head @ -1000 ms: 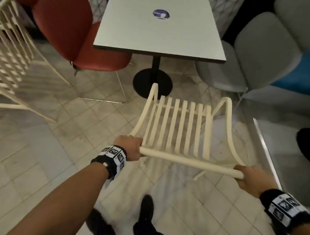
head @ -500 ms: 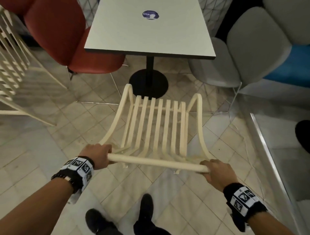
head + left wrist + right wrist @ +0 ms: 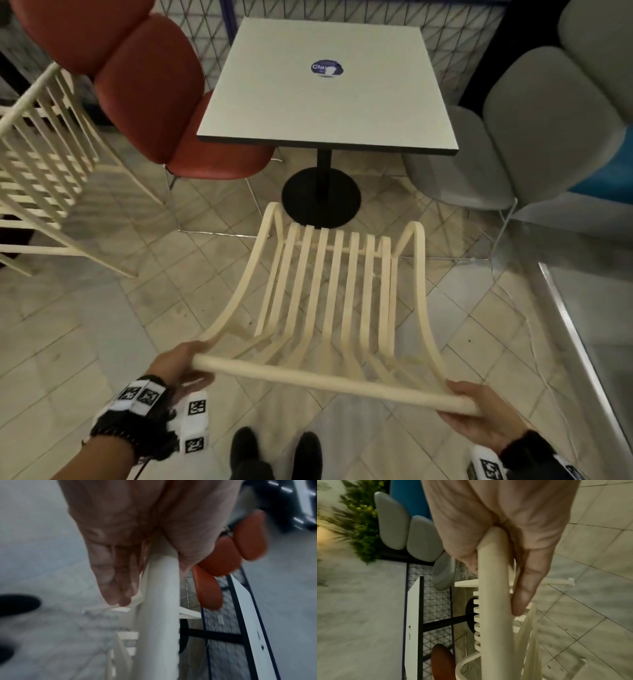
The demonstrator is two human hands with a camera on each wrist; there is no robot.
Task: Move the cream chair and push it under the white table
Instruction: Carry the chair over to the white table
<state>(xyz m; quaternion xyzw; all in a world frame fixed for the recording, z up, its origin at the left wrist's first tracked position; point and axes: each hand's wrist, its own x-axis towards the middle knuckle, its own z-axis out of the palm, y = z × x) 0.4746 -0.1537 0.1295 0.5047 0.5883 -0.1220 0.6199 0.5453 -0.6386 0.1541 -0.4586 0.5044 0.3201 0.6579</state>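
Observation:
The cream chair [image 3: 329, 291] with a slatted back stands on the tiled floor, its front edge near the black round base [image 3: 322, 202] of the white table [image 3: 329, 102]. My left hand [image 3: 178, 363] is at the left end of the top rail [image 3: 325, 380] and my right hand [image 3: 479, 414] is at the right end. In the left wrist view the rail [image 3: 159, 601] lies in the fork between thumb and straight fingers [image 3: 118, 574]. The right wrist view shows the same, with a straight finger [image 3: 523, 591] along the rail [image 3: 493, 601].
A red padded chair [image 3: 154, 85] stands left of the table and a grey padded chair [image 3: 520, 137] to its right. Another cream slatted chair [image 3: 41, 154] is at far left. A metal edge [image 3: 579, 353] runs along the floor at right. My dark shoes [image 3: 274, 452] are below the rail.
The chair has swung square to the table and moved forward, its front now at the table base. Both hands have gone from curled fists round the rail to straight fingers.

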